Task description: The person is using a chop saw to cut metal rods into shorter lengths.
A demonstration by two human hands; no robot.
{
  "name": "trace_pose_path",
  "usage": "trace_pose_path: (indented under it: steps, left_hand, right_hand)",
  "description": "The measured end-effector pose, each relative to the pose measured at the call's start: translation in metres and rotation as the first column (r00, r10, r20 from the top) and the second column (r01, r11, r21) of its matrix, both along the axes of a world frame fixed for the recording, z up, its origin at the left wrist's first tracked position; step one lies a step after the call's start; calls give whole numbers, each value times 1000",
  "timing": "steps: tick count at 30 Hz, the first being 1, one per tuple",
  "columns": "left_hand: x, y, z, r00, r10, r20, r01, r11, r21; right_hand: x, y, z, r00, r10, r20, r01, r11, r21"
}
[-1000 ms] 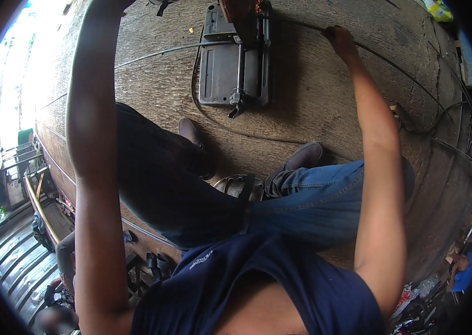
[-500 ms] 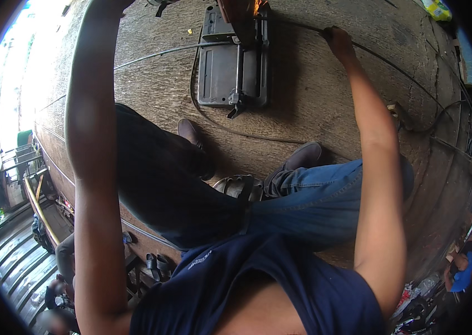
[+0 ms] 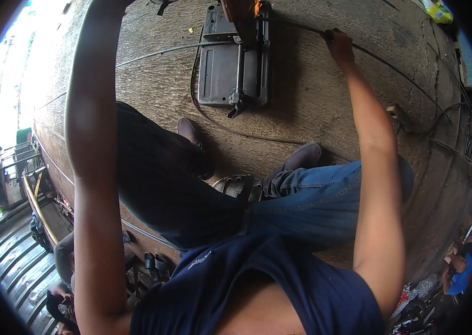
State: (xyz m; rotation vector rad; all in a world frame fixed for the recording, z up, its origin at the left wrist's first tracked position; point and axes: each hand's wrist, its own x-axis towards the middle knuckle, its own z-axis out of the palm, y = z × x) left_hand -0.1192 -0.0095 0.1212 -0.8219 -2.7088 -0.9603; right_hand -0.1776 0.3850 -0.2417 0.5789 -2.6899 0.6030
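Note:
My right hand is closed around a thin dark metal rod. The rod runs from the cut-off saw to the right and droops toward the floor. The cut-off saw stands on the wooden floor ahead of my feet. Orange sparks fly beside its blade guard. My left arm reaches up along the left side. Its hand is almost wholly cut off by the upper edge, so neither its fingers nor what they touch can be seen.
A power cable loops from the saw past my shoes. Another thin rod stretches left from the saw. A small block and bent rods lie at right. People are at lower left, and a person in blue at lower right.
My right hand has sunk very slightly with the rod. The sparks look smaller. At lower left, a person has shifted. Otherwise my pose stays nearly the same.

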Motion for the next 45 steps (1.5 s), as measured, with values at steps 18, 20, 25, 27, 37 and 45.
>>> trace_pose_path:
  steps: [18, 20, 25, 27, 37, 45]
  left_hand:
    - [7, 5, 4, 998, -20, -59, 13, 992, -124]
    - [0, -1, -2, 998, -64, -29, 64, 998, 4]
    - [-15, -23, -17, 983, 70, 171, -120, 945, 304]
    - [-18, -26, -20, 937, 60, 345, -246, 814, 527]
    - [-5, -13, -11, 1000, 6, 13, -7, 996, 92]
    - [-1, -9, -4, 999, -17, -43, 16, 1000, -12]
  right_hand:
    - [18, -7, -9, 992, -65, -108, 69, 997, 38]
    - [17, -6, -10, 994, -50, -99, 55, 998, 43]
    - [14, -4, -11, 998, -43, -45, 45, 998, 39]
    - [13, -4, -10, 999, -49, -22, 50, 998, 41]
    - [9, -3, -14, 999, -35, -37, 39, 995, 94]
    - [4, -3, -18, 997, -62, 36, 59, 994, 96]
